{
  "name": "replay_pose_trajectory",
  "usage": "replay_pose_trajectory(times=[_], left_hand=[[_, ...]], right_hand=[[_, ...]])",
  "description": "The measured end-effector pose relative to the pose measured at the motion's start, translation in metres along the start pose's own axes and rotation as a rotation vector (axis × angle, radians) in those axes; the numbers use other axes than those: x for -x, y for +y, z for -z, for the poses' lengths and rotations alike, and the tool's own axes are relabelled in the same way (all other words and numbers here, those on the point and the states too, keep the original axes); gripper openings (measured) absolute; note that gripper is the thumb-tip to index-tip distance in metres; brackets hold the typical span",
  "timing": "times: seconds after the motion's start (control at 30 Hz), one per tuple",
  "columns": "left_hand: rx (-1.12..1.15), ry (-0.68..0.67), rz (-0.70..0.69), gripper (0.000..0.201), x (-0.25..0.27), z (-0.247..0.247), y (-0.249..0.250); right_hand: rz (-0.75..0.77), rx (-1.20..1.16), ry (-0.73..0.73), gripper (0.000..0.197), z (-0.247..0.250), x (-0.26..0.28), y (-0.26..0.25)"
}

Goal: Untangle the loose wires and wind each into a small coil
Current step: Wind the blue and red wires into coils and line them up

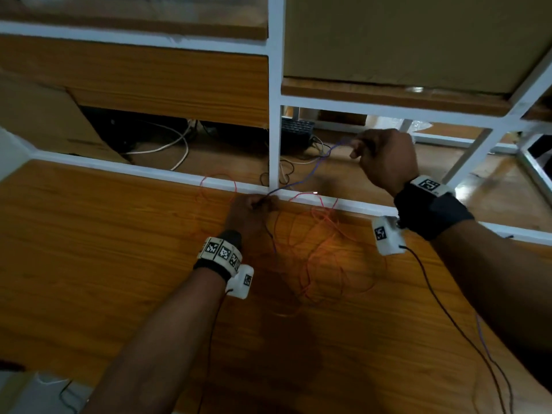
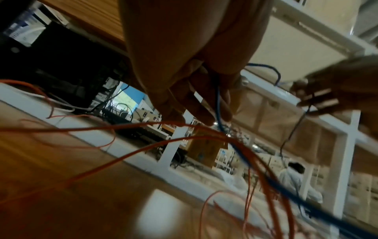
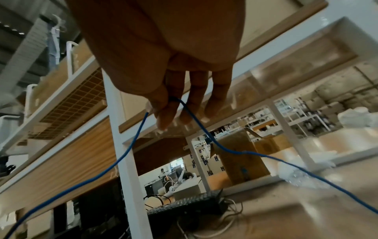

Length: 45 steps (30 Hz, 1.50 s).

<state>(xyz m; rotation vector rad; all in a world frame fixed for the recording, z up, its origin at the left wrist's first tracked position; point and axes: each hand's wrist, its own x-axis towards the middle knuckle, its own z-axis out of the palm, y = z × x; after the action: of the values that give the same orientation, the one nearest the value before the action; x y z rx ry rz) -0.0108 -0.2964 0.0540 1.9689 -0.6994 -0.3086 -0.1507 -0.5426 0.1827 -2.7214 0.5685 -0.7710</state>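
A blue wire (image 1: 310, 171) runs taut between my two hands above the wooden table (image 1: 89, 249). My left hand (image 1: 254, 204) pinches the blue wire (image 2: 219, 103) near the table's far edge. My right hand (image 1: 376, 150) is raised past the white rail and pinches the blue wire (image 3: 204, 131) between thumb and forefinger, its short end hanging free. A loose tangle of orange wire (image 1: 322, 258) lies on the table between my forearms; the orange wire (image 2: 143, 132) loops just under my left hand (image 2: 194, 97). My right hand (image 3: 169, 100) keeps its other fingers straight.
A white metal shelf frame (image 1: 274, 115) stands behind the table, with its post between my hands. Beyond the rail lie a black keyboard-like device (image 1: 297, 132) and white cables (image 1: 167, 147). Cardboard boxes (image 1: 418, 40) fill the shelves above. Thin black sensor leads (image 1: 448, 309) trail from my wrists.
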Motion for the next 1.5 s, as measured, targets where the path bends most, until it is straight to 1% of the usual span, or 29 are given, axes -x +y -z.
replay_pose_trajectory(times=[0.03, 0.07, 0.1, 0.13, 0.17, 0.2, 0.23, 0.3, 0.33, 0.37, 0.4, 0.47, 0.53, 0.6, 0.67, 0.7, 0.77, 0.83, 0.93, 1.03, 1.1, 1.23, 1.3, 1.33, 1.4, 1.43, 1.5], left_hand=[[0.018, 0.025, -0.051, 0.007, -0.003, 0.003, 0.004], [0.009, 0.034, -0.093, 0.01, -0.004, 0.007, 0.011], [0.011, 0.024, -0.137, 0.015, -0.007, 0.01, 0.019], [0.012, 0.0, -0.161, 0.018, -0.009, 0.012, 0.027], [0.025, -0.024, -0.18, 0.019, -0.012, 0.012, 0.034], [0.009, -0.064, -0.202, 0.019, -0.013, 0.011, 0.043], [-0.026, -0.096, -0.22, 0.019, -0.017, 0.007, 0.047], [-0.156, -0.127, -0.282, 0.016, -0.02, 0.002, 0.057], [-0.176, -0.133, -0.301, 0.012, -0.018, 0.002, 0.06], [-0.131, -0.149, -0.294, 0.007, -0.017, 0.002, 0.061], [-0.058, -0.164, -0.264, 0.01, -0.013, 0.003, 0.064], [0.056, -0.149, -0.23, 0.024, -0.007, 0.005, 0.064], [0.119, -0.133, -0.212, 0.025, -0.004, 0.006, 0.059], [0.196, -0.139, -0.161, 0.022, -0.001, 0.009, 0.052], [0.275, -0.148, -0.072, 0.018, 0.005, 0.013, 0.038], [0.288, -0.148, -0.031, 0.015, 0.008, 0.014, 0.027], [0.211, -0.151, 0.03, 0.015, 0.016, 0.018, 0.008], [0.123, -0.181, 0.042, 0.017, 0.021, 0.02, -0.004], [0.077, -0.226, 0.045, 0.019, 0.026, 0.025, 0.001], [0.042, -0.258, 0.025, 0.008, 0.024, 0.033, 0.01], [0.033, -0.282, 0.01, 0.005, 0.022, 0.038, 0.011], [0.013, -0.242, -0.024, 0.007, 0.016, 0.043, 0.013], [0.062, -0.186, -0.03, 0.008, 0.012, 0.045, 0.022], [0.099, -0.13, -0.037, 0.009, 0.009, 0.047, 0.028], [0.243, -0.008, -0.04, 0.012, 0.005, 0.052, 0.046], [0.326, 0.029, -0.046, 0.014, 0.003, 0.056, 0.056], [0.444, 0.045, -0.057, 0.02, 0.001, 0.063, 0.075]], right_hand=[[-0.032, 0.011, -0.021, 0.025, -0.004, 0.004, 0.002], [-0.066, 0.046, -0.053, 0.029, -0.007, 0.009, 0.001], [-0.078, 0.106, -0.083, 0.042, -0.01, 0.014, 0.0], [-0.055, 0.177, -0.11, 0.062, -0.011, 0.019, -0.004], [0.01, 0.228, -0.136, 0.079, -0.012, 0.022, -0.009], [0.097, 0.266, -0.168, 0.088, -0.015, 0.025, -0.018], [0.191, 0.287, -0.217, 0.088, -0.019, 0.027, -0.029], [0.309, 0.277, -0.321, 0.068, -0.03, 0.027, -0.048], [0.339, 0.239, -0.346, 0.058, -0.035, 0.027, -0.054], [0.367, 0.182, -0.343, 0.051, -0.038, 0.026, -0.057], [0.385, 0.138, -0.321, 0.043, -0.04, 0.027, -0.056], [0.428, 0.082, -0.291, 0.025, -0.04, 0.029, -0.052], [0.449, 0.028, -0.306, 0.017, -0.035, 0.026, -0.047], [0.371, -0.026, -0.267, 0.019, -0.026, 0.018, -0.04], [0.26, -0.03, -0.154, 0.03, -0.015, 0.007, -0.027], [0.211, -0.022, -0.106, 0.032, -0.009, 0.004, -0.019], [0.128, 0.003, -0.053, 0.029, -0.001, 0.001, -0.005], [0.088, 0.001, -0.007, 0.025, 0.001, 0.0, 0.003], [0.023, -0.051, 0.029, 0.024, 0.0, 0.001, 0.007], [-0.04, -0.095, 0.075, 0.024, 0.001, 0.003, 0.011], [-0.073, -0.141, 0.112, 0.028, 0.006, -0.001, 0.015], [-0.083, -0.051, 0.15, 0.032, 0.017, -0.009, 0.019], [-0.064, -0.054, 0.168, 0.031, 0.02, -0.01, 0.017], [-0.058, -0.062, 0.174, 0.031, 0.02, -0.01, 0.016], [-0.074, -0.054, 0.17, 0.03, 0.019, -0.008, 0.017], [-0.082, -0.031, 0.162, 0.029, 0.017, -0.006, 0.019], [-0.077, 0.019, 0.142, 0.03, 0.014, 0.0, 0.022]])
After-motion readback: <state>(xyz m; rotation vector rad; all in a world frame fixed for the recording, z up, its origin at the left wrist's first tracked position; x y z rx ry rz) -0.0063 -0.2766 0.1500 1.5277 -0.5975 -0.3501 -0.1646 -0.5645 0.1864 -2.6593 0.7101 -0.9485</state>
